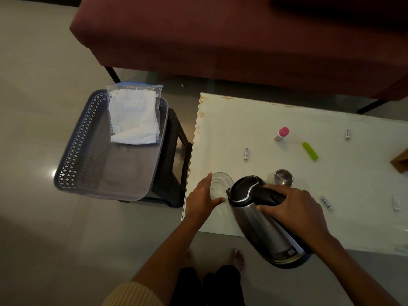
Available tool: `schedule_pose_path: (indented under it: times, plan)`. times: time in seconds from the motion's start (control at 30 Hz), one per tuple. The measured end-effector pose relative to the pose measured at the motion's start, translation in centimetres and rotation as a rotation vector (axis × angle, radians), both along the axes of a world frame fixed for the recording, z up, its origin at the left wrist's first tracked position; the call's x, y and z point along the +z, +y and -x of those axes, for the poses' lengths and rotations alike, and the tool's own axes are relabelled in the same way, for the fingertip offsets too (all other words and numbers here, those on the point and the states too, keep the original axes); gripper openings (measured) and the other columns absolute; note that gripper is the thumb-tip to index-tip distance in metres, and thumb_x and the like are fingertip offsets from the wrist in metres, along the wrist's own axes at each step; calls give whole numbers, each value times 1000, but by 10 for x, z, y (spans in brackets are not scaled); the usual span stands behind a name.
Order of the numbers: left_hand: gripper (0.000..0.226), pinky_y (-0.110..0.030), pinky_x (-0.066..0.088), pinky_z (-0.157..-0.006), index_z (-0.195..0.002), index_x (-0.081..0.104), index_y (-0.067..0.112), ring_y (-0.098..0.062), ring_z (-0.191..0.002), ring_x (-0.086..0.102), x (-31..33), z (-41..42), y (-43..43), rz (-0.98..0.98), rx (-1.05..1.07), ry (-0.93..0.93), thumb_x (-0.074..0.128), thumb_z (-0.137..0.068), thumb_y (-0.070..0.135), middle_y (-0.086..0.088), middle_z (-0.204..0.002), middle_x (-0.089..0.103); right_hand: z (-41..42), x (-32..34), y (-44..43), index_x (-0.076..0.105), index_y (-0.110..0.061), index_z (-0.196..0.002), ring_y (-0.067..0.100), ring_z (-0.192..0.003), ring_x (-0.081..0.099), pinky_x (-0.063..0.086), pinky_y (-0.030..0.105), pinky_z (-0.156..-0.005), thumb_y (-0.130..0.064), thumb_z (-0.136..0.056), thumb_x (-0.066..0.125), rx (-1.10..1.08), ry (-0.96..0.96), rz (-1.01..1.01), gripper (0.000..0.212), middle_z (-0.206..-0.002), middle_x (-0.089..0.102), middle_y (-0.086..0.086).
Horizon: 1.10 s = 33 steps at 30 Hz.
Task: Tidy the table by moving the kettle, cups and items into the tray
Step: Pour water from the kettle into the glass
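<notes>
A steel kettle (262, 228) with a black lid and handle stands at the near edge of the white table (331, 186). My right hand (295, 208) is closed around its handle. Just left of the kettle sits a clear glass (220, 184); my left hand (203, 199) wraps its near side, thumb and fingers on the rim. A small steel cup (283, 176) stands behind the kettle. Left of the table, the grey lattice tray (84, 146) rests on a dark stool and holds a clear bag of white cloth (134, 115).
Scattered on the table are several white batteries (246, 153), a pink-capped small bottle (281, 133) and a green stick-shaped item (310, 151). A maroon sofa (220, 36) runs along the far side. A wooden object (400, 161) sits at the right edge. My bare feet stand below the table's near edge.
</notes>
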<state>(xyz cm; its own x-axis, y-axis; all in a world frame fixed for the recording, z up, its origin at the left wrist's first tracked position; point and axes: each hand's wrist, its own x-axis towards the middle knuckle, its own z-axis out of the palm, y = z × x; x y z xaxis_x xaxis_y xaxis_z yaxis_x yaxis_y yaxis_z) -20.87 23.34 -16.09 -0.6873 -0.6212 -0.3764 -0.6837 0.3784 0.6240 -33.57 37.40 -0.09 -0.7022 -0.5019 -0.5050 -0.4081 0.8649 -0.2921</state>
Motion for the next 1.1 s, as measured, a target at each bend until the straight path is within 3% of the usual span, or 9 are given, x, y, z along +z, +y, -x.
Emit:
schedule_pose_path:
  times: [1.1]
  plan:
    - [91, -32, 44, -97, -147, 15, 20, -18, -130, 44, 0, 0, 1, 3, 1, 1, 67, -77, 47, -1, -147, 39, -3, 1, -1, 57, -44, -119, 21, -97, 62, 49, 31, -82, -49, -71, 70, 11, 15, -5, 51, -108, 68, -1]
